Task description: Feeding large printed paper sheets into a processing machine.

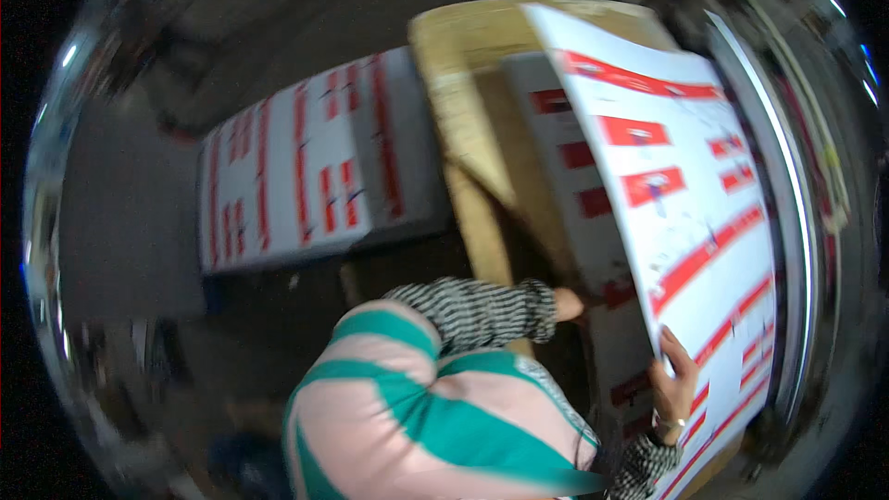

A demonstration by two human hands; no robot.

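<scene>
A dark floor (370, 0) surrounds a tan surface (477, 176); over its right side tilts a red-striped white sheet (685, 250). The right hand (676, 384) has its grip closed on the sheet's left edge; the left hand's (569, 304) grip is unclear.

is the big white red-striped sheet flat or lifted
Lifted: the right hand grips the sheet by its left edge, above a red-marked surface.
</scene>
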